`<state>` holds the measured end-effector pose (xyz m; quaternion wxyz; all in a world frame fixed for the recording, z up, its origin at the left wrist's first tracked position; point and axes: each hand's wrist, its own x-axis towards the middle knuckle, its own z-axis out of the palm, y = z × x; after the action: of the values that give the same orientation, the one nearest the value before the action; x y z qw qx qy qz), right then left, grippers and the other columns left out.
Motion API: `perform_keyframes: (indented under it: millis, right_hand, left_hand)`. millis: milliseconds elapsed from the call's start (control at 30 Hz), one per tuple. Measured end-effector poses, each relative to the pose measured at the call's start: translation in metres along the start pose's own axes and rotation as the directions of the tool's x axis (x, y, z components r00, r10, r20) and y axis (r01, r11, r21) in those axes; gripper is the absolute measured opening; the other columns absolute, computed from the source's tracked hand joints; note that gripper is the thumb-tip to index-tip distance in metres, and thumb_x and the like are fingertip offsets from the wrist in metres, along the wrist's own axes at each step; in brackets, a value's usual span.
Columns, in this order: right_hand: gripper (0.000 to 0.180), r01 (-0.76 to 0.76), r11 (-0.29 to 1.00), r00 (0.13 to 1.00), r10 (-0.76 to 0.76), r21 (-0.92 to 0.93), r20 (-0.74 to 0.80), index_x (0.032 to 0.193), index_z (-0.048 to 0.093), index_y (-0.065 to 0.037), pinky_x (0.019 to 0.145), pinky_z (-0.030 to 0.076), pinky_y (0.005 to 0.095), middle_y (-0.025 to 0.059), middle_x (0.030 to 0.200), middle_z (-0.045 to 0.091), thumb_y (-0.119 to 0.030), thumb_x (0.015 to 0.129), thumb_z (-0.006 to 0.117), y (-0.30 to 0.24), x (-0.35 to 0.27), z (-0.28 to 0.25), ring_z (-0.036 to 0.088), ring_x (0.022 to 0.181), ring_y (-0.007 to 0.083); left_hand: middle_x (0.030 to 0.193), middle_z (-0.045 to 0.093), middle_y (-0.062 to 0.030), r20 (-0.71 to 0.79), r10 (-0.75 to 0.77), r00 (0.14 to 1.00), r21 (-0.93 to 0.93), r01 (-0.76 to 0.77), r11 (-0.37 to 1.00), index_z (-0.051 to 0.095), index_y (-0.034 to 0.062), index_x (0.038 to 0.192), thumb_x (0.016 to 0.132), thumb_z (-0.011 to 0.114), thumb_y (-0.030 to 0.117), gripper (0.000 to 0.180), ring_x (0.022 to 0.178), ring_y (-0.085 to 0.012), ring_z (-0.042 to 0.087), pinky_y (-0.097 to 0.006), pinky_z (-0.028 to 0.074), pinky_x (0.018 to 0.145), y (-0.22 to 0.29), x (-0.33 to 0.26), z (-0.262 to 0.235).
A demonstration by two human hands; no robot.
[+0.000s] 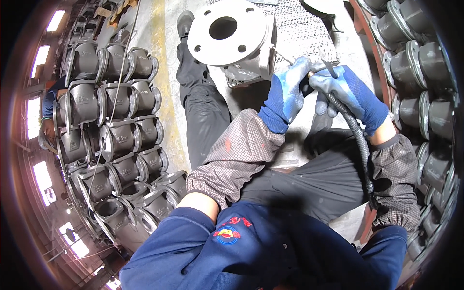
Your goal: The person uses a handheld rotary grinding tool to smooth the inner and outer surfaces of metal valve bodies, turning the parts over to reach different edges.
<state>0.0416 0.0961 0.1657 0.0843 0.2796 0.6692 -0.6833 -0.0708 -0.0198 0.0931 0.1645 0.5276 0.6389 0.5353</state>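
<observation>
Workshop floor, valve casting [232,38] beyond tool-holding hands [314,92]

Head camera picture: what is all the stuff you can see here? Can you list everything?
Flanged valve body: one, pale grey, top centre, round flange with bolt holes facing up.
Hand tool: one, thin metal tip touching the valve body's side, held by both hands.
Corrugated hose: one, black, running from the tool down past the right forearm.
Stacked valve castings, left: many, dark grey, in rows.
Stacked valve castings, right: many, dark grey, along the right edge.
Mesh grating: one, grey, behind the valve body.
Another person: one, blue sleeve, far left.
Legs: dark grey trousers.
Left hand: blue glove, on the tool.
Right hand: blue glove, grip on the tool.
</observation>
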Motion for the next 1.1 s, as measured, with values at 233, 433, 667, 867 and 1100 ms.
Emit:
perform_keyframes:
  millis: [233, 433, 667, 867, 1100]
  right_hand:
    - [0.034, -0.015, 0.999, 1.0, 0.015, -0.045, -0.009, 0.093, 0.063, 0.004, 0.039, 0.04, 0.0206, 0.0074, 0.056, 0.058, -0.027, 0.087, 0.051, -0.006, 0.003, 0.004, 0.051, 0.039, 0.009]
    - [0.035, -0.032, 0.998, 0.999, 0.031, -0.056, -0.018, 0.09, 0.064, 0.002, 0.04, 0.04, 0.022, 0.0083, 0.053, 0.058, -0.031, 0.086, 0.053, -0.011, 0.004, 0.005, 0.051, 0.04, 0.01]
    - [0.037, -0.003, 0.998, 0.999, 0.0, -0.067, -0.032, 0.087, 0.063, 0.003, 0.041, 0.04, 0.0216, 0.0081, 0.053, 0.058, -0.033, 0.086, 0.053, -0.013, 0.003, 0.003, 0.05, 0.039, 0.0099]
    - [0.038, -0.028, 0.995, 0.999, 0.026, -0.098, -0.021, 0.09, 0.063, 0.003, 0.04, 0.039, 0.0212, 0.0085, 0.053, 0.058, -0.034, 0.085, 0.052, -0.01, 0.005, 0.003, 0.051, 0.039, 0.0109]
    - [0.04, -0.008, 0.996, 1.0, 0.008, -0.086, -0.002, 0.1, 0.061, 0.004, 0.04, 0.04, 0.0207, 0.0091, 0.055, 0.058, -0.032, 0.085, 0.052, -0.009, 0.004, 0.003, 0.051, 0.039, 0.0109]
  left_hand:
    - [0.074, 0.051, -0.013, -0.043, -0.009, 0.999, -0.03, 0.007, 1.0, 0.052, -0.0018, 0.089, 0.073, 0.063, 0.001, 0.02, 0.065, -0.0252, 0.055, -0.03, 0.046, 0.06, 0.005, 0.002, -0.003]
    - [0.076, 0.052, -0.0128, -0.066, 0.013, 0.998, -0.006, -0.013, 1.0, 0.052, -0.0021, 0.089, 0.076, 0.065, 0.006, 0.02, 0.068, -0.0257, 0.057, -0.03, 0.047, 0.063, 0.006, 0.002, -0.003]
    - [0.08, 0.053, -0.0138, -0.037, 0.053, 0.998, 0.065, -0.05, 0.997, 0.053, -0.0023, 0.093, 0.077, 0.066, 0.006, 0.022, 0.071, -0.0257, 0.058, -0.029, 0.047, 0.065, -0.011, 0.003, -0.002]
    - [0.078, 0.053, -0.014, -0.003, -0.015, 1.0, 0.035, 0.015, 0.999, 0.054, -0.0024, 0.094, 0.077, 0.062, 0.003, 0.02, 0.071, -0.0259, 0.059, -0.031, 0.049, 0.065, 0.001, 0.003, -0.006]
    - [0.078, 0.055, -0.0135, 0.002, -0.068, 0.998, 0.005, 0.068, 0.998, 0.054, -0.0015, 0.093, 0.073, 0.063, 0.0, 0.022, 0.07, -0.0252, 0.06, -0.029, 0.048, 0.063, 0.008, 0.001, -0.007]
